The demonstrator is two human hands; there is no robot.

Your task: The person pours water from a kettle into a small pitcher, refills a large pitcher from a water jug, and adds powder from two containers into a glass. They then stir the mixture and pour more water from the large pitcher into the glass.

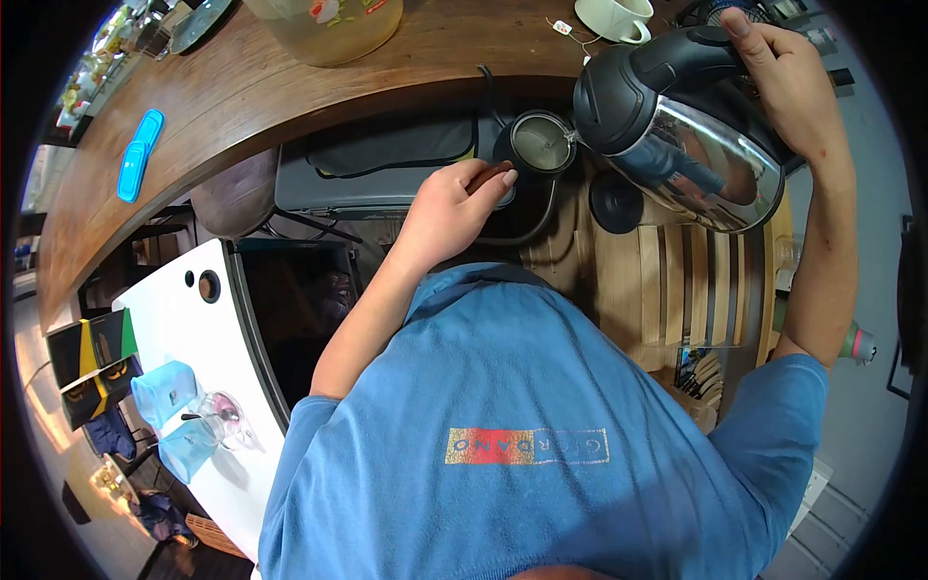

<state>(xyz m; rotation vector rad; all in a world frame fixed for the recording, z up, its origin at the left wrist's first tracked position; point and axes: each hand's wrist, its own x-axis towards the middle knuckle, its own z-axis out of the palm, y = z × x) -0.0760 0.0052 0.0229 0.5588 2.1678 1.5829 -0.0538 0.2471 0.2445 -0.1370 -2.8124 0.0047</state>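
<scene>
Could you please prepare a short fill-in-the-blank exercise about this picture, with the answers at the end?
1. The kettle is held in the person's ____ hand.
2. The small round pot is ____ the kettle and the other hand.
3. The colour of the shirt is ____.
4. The colour of the cup is ____.

Missing words: right; between; blue; white.

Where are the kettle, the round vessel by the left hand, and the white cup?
Kettle (pixel 713 182): head view, on its shiny body.
Round vessel (pixel 511 145): head view, on its rim's left side.
White cup (pixel 603 25): head view, on its outer wall.
</scene>
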